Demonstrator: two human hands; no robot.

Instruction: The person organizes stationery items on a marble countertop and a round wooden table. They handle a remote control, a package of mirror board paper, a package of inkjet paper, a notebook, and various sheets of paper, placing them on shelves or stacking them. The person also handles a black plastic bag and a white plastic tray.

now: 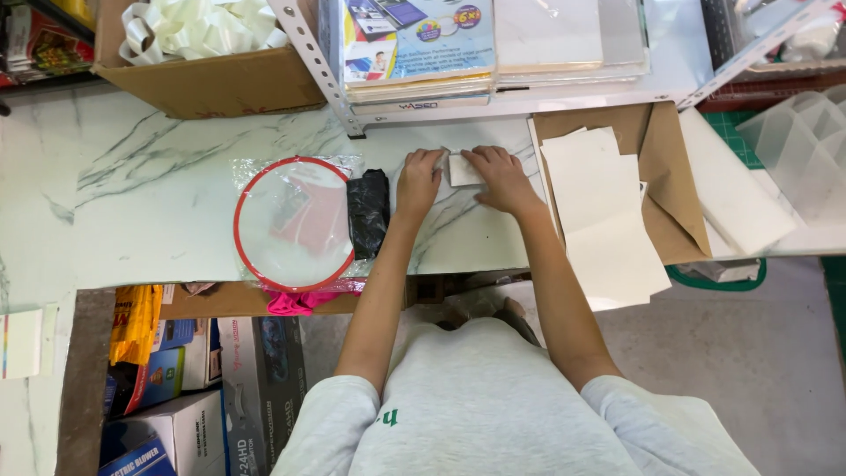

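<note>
Below a grey-shirted torso point(493, 414), a thin, light, easily creased white paper piece point(464, 170) is pinned flat by both hands' fingers, left hand point(419, 181), right hand point(502, 176), beside the red-rimmed disc point(293, 224).

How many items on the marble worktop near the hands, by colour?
White: 1, the small folded paper piece under the left hand and right hand
Black: 1, the black bundle
Red-rimmed: 1, the round clear disc
Cream: 2, the paper sheets
Brown: 1, the brown envelope
Total: 6
</note>
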